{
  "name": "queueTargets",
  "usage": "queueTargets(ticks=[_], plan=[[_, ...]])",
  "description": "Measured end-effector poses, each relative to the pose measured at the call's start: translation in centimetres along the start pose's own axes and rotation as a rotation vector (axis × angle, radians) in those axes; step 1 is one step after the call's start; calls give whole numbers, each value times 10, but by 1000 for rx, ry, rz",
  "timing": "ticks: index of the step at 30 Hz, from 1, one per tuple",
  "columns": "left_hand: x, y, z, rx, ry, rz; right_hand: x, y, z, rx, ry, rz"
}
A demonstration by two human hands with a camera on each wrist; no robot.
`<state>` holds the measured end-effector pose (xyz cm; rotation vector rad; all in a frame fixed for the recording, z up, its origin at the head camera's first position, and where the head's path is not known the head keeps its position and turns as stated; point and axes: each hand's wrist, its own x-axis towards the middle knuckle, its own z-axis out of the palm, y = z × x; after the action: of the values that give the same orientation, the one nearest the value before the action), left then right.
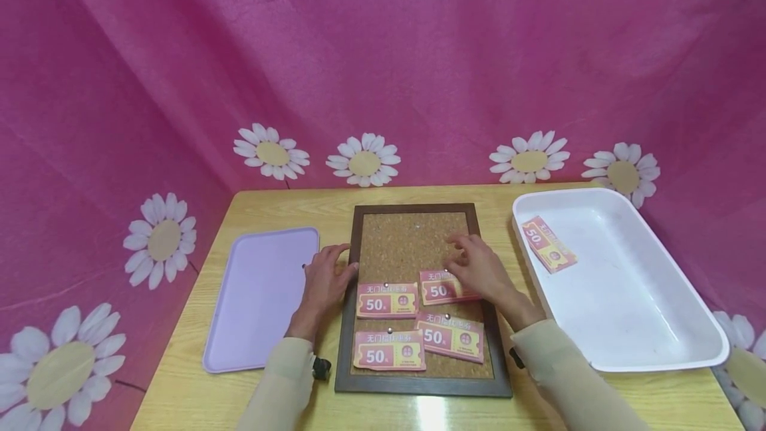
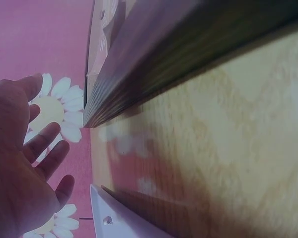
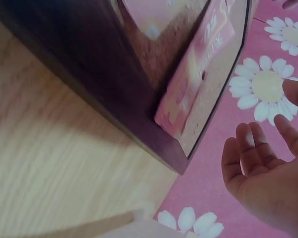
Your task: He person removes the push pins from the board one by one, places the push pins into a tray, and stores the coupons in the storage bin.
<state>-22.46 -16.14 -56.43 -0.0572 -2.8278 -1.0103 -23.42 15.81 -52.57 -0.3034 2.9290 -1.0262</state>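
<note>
While the left hand [image 1: 323,283] and right hand [image 1: 481,270] are loosely spread, the upper-right 50-yuan coupon [image 1: 439,291] looks light and bendable, best gripped by its edges.

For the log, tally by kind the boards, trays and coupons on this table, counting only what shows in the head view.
Brown-framed rectangular cork board: 1
Shallow lilac rectangular tray: 1
Deep white rectangular tray: 1
Pink-and-yellow rectangular paper coupons: 5 (4 on the board, 1 in the white tray)
Total: 8
</note>
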Motion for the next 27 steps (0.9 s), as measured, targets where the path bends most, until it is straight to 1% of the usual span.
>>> queueTargets(ticks=[6, 8, 10, 14, 17, 21, 24, 27], plan=[[-2, 1, 5, 21, 12, 39, -2, -3, 12, 2, -9, -33], [-3, 2, 7, 24, 3, 35, -3, -4, 16, -3, -13, -51], [-4, 3, 9, 18, -14, 17, -4, -4, 19, 0, -25, -56], [-5, 5, 13, 36, -40, -3, -7, -6, 25, 9, -33, -72], [-6, 5, 15, 53, -50, 2, -9, -8, 28, 8, -48, -84], [-6, 6, 16, 57, -59, 26, -12, -12, 29, 9, -76, -76], [-7, 7, 17, 55, -64, 35, -13, -13, 31, 7, -77, -75], [-7, 9, 17, 51, -61, 45, -13, -13, 35, -4, -73, -99]])
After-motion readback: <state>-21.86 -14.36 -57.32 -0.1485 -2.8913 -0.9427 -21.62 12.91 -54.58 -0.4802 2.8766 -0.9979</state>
